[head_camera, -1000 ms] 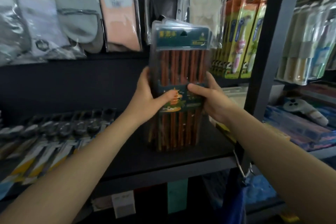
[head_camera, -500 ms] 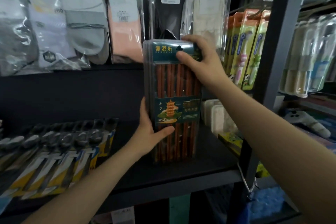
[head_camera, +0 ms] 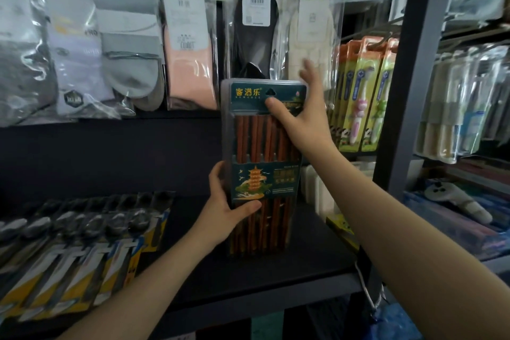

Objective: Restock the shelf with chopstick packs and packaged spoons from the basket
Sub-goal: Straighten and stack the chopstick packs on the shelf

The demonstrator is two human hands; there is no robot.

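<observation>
Both hands on upright chopstick pack (head_camera: 263, 152): left hand (head_camera: 220, 210) grips its lower edge, right hand (head_camera: 300, 119) rests open-fingered at top.

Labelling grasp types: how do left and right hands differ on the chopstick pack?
The left hand grips the clear plastic pack of reddish-brown chopsticks low on its left edge, thumb across the front. The right hand is up at the green header card, thumb pressing, fingers spread. Both touch the upright pack.
</observation>
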